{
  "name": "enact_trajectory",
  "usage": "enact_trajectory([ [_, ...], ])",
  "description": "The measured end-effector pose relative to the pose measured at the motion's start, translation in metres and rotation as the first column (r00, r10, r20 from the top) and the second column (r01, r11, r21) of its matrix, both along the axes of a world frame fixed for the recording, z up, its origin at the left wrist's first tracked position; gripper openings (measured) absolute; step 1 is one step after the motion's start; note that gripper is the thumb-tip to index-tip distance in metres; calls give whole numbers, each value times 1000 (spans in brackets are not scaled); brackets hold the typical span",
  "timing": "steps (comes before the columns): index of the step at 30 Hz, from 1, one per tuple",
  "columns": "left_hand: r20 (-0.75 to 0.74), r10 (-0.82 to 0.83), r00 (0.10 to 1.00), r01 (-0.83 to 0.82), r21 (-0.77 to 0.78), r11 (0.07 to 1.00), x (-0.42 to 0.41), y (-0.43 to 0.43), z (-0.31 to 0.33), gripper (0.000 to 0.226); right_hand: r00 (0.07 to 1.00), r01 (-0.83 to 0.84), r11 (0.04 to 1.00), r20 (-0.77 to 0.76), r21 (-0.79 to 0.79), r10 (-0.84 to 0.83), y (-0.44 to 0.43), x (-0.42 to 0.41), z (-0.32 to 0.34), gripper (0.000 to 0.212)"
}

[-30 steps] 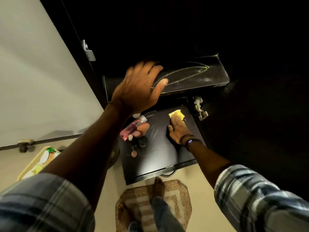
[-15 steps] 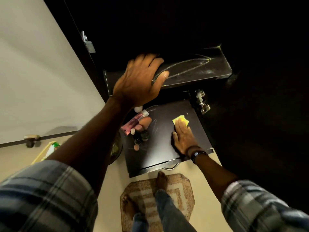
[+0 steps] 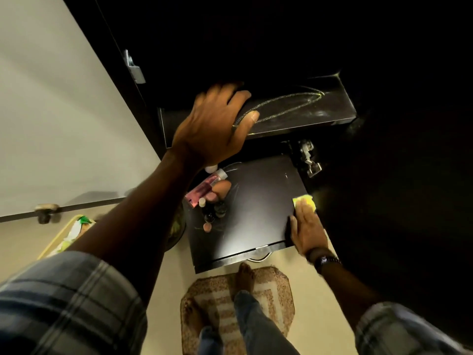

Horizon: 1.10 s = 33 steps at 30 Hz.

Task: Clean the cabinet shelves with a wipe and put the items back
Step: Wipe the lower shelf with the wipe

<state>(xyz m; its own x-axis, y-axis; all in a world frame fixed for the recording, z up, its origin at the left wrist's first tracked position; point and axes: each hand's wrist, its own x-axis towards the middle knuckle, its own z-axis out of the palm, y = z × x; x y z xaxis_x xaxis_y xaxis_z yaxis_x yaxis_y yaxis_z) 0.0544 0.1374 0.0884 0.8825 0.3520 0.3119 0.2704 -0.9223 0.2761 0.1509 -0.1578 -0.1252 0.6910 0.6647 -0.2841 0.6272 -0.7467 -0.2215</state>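
Shifted since earlier: right hand (image 3: 305, 228), flat on wipe (image 3: 304, 201), now at lower shelf's (image 3: 258, 208) right edge, frame centre-right. Left hand (image 3: 215, 126), spread, braces upper shelf (image 3: 302, 108). Bottles (image 3: 210, 198) clustered left. I judge: wiping step; next, clear bottles' patch.

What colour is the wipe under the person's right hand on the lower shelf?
Yellow. The wipe shows best in the head view, at the lower shelf's right edge.
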Motion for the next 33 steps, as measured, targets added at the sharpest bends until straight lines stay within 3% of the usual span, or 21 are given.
enact_trajectory([
  [3,-2,3,1000,-3,13,1000,1,-1,-1,49,983,-179,984,-27,9,179,52,48,-5,68],
  [6,-6,-2,1000,2,19,1000,-1,-2,-3,50,984,-176,982,-2,-74,176,90,71,-1,75],
  [9,5,-4,1000,4,36,999,0,-2,-4,49,954,-298,952,-4,-74,299,103,75,1,64],
  [13,9,1,1000,-1,47,999,2,0,-1,50,993,-117,993,26,-34,117,142,90,13,51],
  [15,3,14,1000,-14,58,998,1,0,-1,50,995,-92,995,-44,32,93,164,81,11,51],
  [21,-16,36,999,-35,74,997,-1,1,-4,53,924,-334,911,-108,243,368,160,53,-1,54],
  [25,-47,47,998,-44,66,997,0,-2,-3,52,899,-353,903,-178,246,400,154,24,-3,43],
  [27,-68,66,996,-63,41,997,-2,-3,-2,52,884,-425,884,-122,193,451,134,4,-5,41],
  [30,-80,86,993,-84,26,996,-2,-3,1,54,916,-321,888,-129,329,379,88,-15,-7,39],
  [33,-59,87,994,-86,19,996,1,-5,3,50,972,-144,935,-130,325,195,49,-21,0,32],
])
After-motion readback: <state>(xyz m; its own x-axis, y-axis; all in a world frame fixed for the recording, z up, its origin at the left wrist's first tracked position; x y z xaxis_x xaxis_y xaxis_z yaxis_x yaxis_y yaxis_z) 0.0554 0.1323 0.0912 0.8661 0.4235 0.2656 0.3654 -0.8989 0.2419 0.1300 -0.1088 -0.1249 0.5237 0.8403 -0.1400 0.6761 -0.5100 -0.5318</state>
